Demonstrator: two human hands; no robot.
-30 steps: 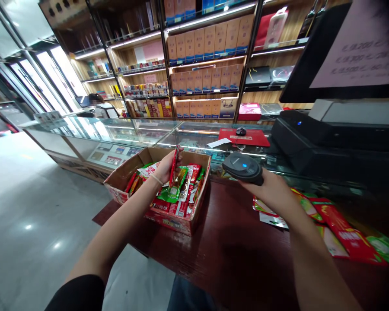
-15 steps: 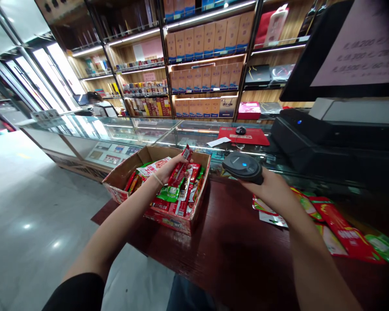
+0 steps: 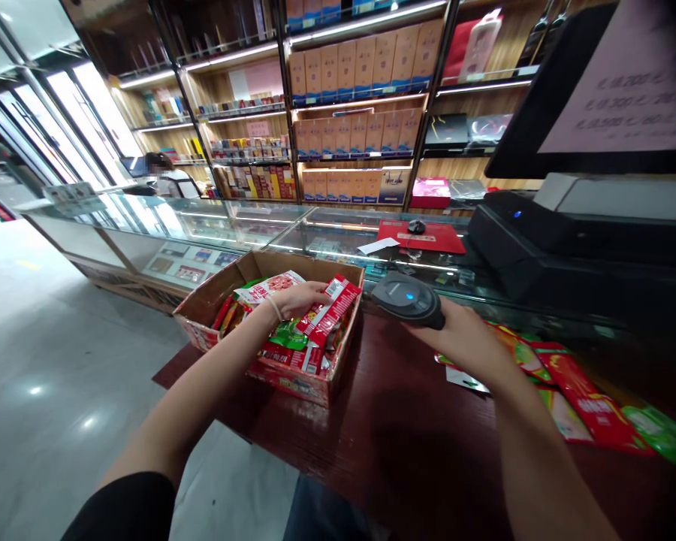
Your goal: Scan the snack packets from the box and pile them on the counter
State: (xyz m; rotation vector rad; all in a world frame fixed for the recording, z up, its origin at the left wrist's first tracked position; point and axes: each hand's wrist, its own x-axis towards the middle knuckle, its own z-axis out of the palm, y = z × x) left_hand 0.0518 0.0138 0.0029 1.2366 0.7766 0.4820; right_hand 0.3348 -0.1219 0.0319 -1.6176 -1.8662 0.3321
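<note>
My left hand (image 3: pixel 303 298) is closed on the edge of a red snack packet (image 3: pixel 333 309), whose printed back with a barcode faces up. The packet is held over an open cardboard box (image 3: pixel 330 387) filled with red, green and white packets. A white packet (image 3: pixel 270 287) with red print lies behind my left wrist. In my right hand (image 3: pixel 456 330) is a black barcode scanner (image 3: pixel 406 297) with a blue light on top. Its head points left toward the packet, just beyond the box's right wall.
Several snack packets (image 3: pixel 591 402) lie on the dark red table (image 3: pixel 394 421) at right. Behind is a glass counter (image 3: pixel 225 225) with a mouse (image 3: pixel 416 226) on a red mat (image 3: pixel 445 239). A black monitor (image 3: pixel 518 150) stands at right. A person (image 3: pixel 172 180) sits far left.
The red packet has turned from nearly upright to flatter, its barcode side now showing. My right hand has brought the scanner slightly left and down, closer to the box.
</note>
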